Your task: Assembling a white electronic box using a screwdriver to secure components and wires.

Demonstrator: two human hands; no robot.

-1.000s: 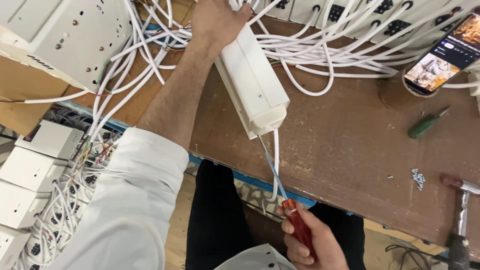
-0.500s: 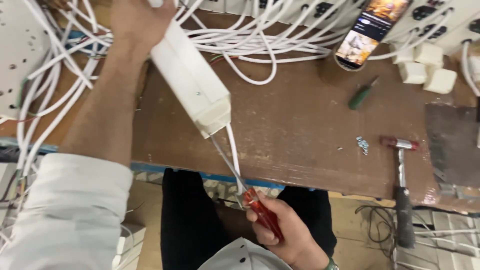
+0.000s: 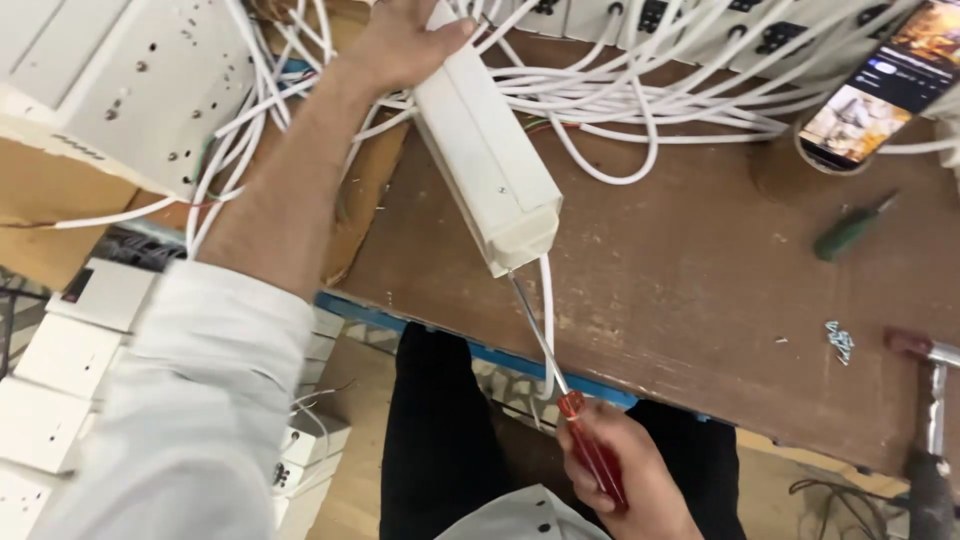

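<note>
- Left hand [image 3: 405, 45] wrapped around the far end of the white box [image 3: 487, 160], pinning it to the bench [image 3: 700, 290].
- Box lies slanted, near end just past bench middle, white cable [image 3: 546, 300] running out of that end.
- Right hand [image 3: 625, 475] closed on the red screwdriver [image 3: 590, 450]; blade tip sits at the box's near end face.
- Judging progress: fastening at that end under way, not finished.
- Spare screws [image 3: 838, 340], green screwdriver [image 3: 850, 230], hammer [image 3: 930, 420] lie unused to the right.

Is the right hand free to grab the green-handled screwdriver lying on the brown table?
Probably not yet: the right hand grips a red-handled screwdriver; the green-handled screwdriver itself lies uncovered.
</note>
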